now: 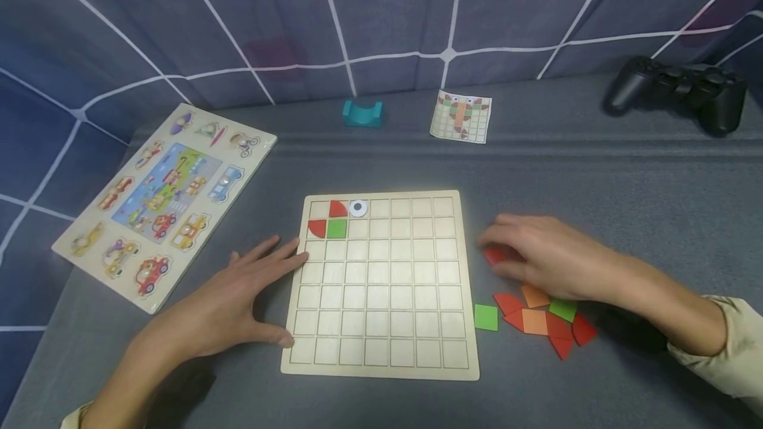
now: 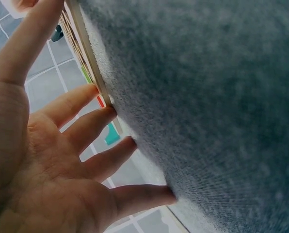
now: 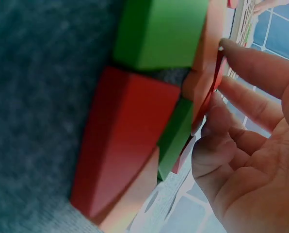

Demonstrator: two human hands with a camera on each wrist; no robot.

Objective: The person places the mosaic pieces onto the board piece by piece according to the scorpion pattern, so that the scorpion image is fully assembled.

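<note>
A square wooden grid board (image 1: pixel 381 283) lies on the grey cloth. Set in its top-left cells are two red quarter-circle pieces (image 1: pixel 337 208), a green square (image 1: pixel 336 228) and a white disc with a black centre (image 1: pixel 358 208). My left hand (image 1: pixel 238 303) rests with spread fingers against the board's left edge, fingertips (image 2: pixel 105 111) at its side. Right of the board, my right hand (image 1: pixel 542 253) pinches a red piece (image 3: pixel 219 68) between thumb and fingers; the hand partly covers its shape. Just below lie several loose red, orange and green pieces (image 1: pixel 534 322).
A vehicle peg puzzle (image 1: pixel 214 243) lies at the left. Toward the back are a teal block (image 1: pixel 362 114), a small pattern card (image 1: pixel 461 118) and a black game controller (image 1: pixel 676 91). A checked cloth (image 1: pixel 399 18) rises behind them.
</note>
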